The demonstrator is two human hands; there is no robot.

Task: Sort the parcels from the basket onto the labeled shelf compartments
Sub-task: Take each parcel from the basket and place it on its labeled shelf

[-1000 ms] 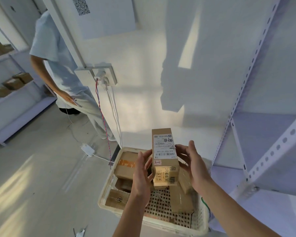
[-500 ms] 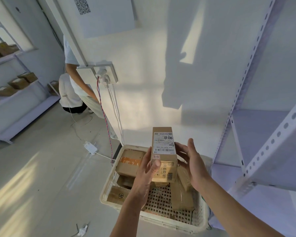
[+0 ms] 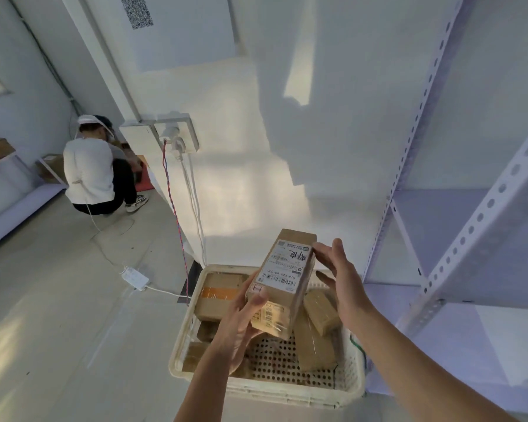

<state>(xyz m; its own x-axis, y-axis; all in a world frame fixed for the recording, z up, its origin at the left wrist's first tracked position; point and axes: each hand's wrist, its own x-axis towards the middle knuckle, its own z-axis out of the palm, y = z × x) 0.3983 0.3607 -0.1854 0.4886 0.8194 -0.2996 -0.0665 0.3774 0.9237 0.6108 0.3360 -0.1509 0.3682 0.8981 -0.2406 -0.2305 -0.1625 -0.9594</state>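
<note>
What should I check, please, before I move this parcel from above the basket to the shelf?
1. Left hand grip on the parcel: thumb and fingers curl round its lower end. Ok.
2. Right hand support: open beside the upper end; firm contact is unclear. Cannot tell.
3. Label visible: it faces up toward the camera. Ok.
4. Clear of the basket: the parcel is held above the other parcels. Ok.
5. Matching shelf compartment: no compartment labels show in this view. Cannot tell.
</note>
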